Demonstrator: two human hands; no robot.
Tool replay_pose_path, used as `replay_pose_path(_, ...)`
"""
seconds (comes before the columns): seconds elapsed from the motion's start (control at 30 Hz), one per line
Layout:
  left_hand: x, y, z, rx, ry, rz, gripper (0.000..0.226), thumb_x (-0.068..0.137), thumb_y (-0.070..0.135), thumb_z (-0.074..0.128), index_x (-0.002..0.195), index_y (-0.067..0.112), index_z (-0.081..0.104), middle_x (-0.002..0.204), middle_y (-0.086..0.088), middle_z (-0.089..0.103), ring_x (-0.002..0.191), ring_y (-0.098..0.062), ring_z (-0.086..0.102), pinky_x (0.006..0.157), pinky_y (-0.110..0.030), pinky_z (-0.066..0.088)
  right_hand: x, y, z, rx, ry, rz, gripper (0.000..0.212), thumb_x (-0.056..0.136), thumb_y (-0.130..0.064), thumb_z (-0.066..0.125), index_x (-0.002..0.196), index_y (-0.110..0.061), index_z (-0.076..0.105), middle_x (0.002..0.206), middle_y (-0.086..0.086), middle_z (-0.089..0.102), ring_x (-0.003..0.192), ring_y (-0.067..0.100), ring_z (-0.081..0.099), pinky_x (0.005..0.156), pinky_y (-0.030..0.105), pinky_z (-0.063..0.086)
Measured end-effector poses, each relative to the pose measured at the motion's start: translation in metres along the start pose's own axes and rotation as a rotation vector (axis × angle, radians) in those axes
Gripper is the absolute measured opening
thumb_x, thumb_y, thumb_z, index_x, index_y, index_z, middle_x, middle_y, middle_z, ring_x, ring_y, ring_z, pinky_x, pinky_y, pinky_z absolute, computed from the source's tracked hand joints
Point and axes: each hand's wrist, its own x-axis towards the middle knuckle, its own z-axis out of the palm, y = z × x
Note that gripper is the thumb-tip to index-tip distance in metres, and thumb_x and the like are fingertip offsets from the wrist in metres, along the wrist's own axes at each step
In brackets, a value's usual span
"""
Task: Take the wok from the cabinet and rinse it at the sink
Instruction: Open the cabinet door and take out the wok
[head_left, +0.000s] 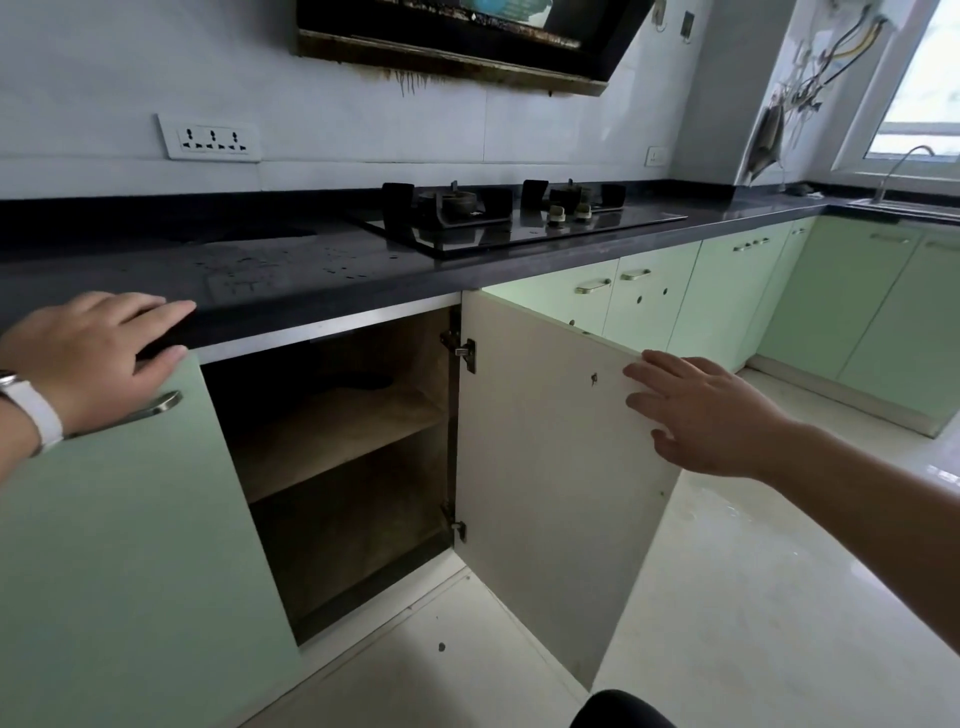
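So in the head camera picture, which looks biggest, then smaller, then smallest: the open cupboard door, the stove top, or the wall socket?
1. Open cupboard door, though it is nearest the camera, which makes it look bigger.
2. Stove top.
3. Wall socket.

Daylight pours in from the window (919, 98) at far right, washing it out. The floor (753, 597) below gleams, while the open cabinet (337, 467) stays dark. Straight lines bow toward the edges; focus is slightly soft.
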Motion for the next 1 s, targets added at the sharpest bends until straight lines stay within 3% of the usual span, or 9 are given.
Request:
replay_pose_path(0.13, -0.001, 0.001, -0.001, -0.007, -0.089, 0.025, 0.062, 0.091, 0.063, 0.039, 0.149, 0.04, 0.046, 0.135, 0.0, 0.059, 0.115, -0.035, 0.054, 0.091, -0.047, 0.046, 0.0, 0.003, 0.004, -0.039, 0.042, -0.025, 0.037, 0.063, -0.017, 0.078, 0.098, -0.009, 0.073, 0.126, 0.016, 0.067, 0.121, 0.039, 0.061, 0.086, 0.047, 0.057)
replay_pose_path(0.37, -0.003, 0.017, -0.022, 0.017, 0.032, 0.067, 0.053, 0.092, 0.049, 0.052, 0.144, 0.034, 0.05, 0.13, -0.003, 0.061, 0.114, -0.035, 0.053, 0.084, -0.051, 0.051, 0.008, -0.014, -0.004, -0.02, 0.105, 0.016, 0.042, 0.067, -0.024, 0.079, 0.105, -0.007, 0.073, 0.122, 0.018, 0.067, 0.116, 0.039, 0.063, 0.091, 0.051, 0.054)
replay_pose_path(0.47, -0.003, 0.03, -0.038, 0.055, 0.088, 0.123, 0.049, 0.094, 0.043, 0.052, 0.139, 0.027, 0.054, 0.125, -0.006, 0.066, 0.11, -0.034, 0.057, 0.074, -0.05, 0.055, 0.025, -0.029, -0.011, 0.052, 0.107, 0.047, 0.045, 0.071, -0.028, 0.078, 0.113, -0.011, 0.072, 0.127, 0.016, 0.067, 0.119, 0.037, 0.062, 0.096, 0.051, 0.052)
replay_pose_path(0.63, 0.007, 0.042, -0.061, 0.113, 0.01, 0.219, 0.047, 0.086, 0.028, 0.072, 0.129, 0.009, 0.067, 0.111, -0.015, 0.072, 0.095, -0.04, 0.069, 0.06, -0.044, 0.055, 0.065, -0.061, -0.012, 0.262, 0.105, 0.071, 0.049, 0.088, -0.038, 0.061, 0.133, -0.02, 0.06, 0.143, 0.007, 0.058, 0.132, 0.03, 0.053, 0.106, 0.047, 0.044)
replay_pose_path(0.7, 0.011, 0.041, -0.062, 0.115, 0.037, 0.272, 0.048, 0.088, 0.035, 0.065, 0.126, 0.007, 0.069, 0.108, -0.017, 0.072, 0.09, -0.041, 0.069, 0.058, -0.045, 0.055, 0.086, -0.076, -0.006, 0.398, 0.076, 0.101, 0.052, 0.094, -0.043, 0.053, 0.142, -0.025, 0.05, 0.149, 0.0, 0.05, 0.138, 0.024, 0.045, 0.109, 0.044, 0.039)
replay_pose_path(0.8, 0.011, 0.037, -0.053, 0.112, 0.15, 0.365, 0.059, 0.087, 0.044, 0.043, 0.123, 0.004, 0.069, 0.102, -0.019, 0.07, 0.082, -0.042, 0.067, 0.054, -0.045, 0.052, 0.12, -0.102, 0.011, 0.578, 0.059, 0.137, 0.049, 0.096, -0.042, 0.051, 0.144, -0.029, 0.046, 0.147, -0.006, 0.048, 0.134, 0.018, 0.046, 0.103, 0.036, 0.042)
replay_pose_path(0.87, 0.011, 0.034, -0.044, 0.127, 0.212, 0.386, 0.056, 0.09, 0.042, 0.041, 0.122, 0.004, 0.067, 0.098, -0.019, 0.069, 0.077, -0.041, 0.065, 0.05, -0.045, 0.049, 0.143, -0.118, 0.024, 0.714, 0.051, 0.173, 0.046, 0.097, -0.039, 0.055, 0.142, -0.029, 0.049, 0.142, -0.007, 0.05, 0.123, 0.015, 0.051, 0.093, 0.026, 0.042)
replay_pose_path(1.0, 0.01, 0.03, -0.035, 0.16, 0.266, 0.386, 0.049, 0.093, 0.039, 0.043, 0.124, 0.007, 0.063, 0.094, -0.016, 0.068, 0.073, -0.039, 0.062, 0.048, -0.042, 0.044, 0.184, -0.144, 0.051, 0.889, 0.028, 0.155, 0.045, 0.096, -0.037, 0.058, 0.139, -0.027, 0.051, 0.131, -0.006, 0.053, 0.104, 0.011, 0.055, 0.083, 0.024, 0.043)
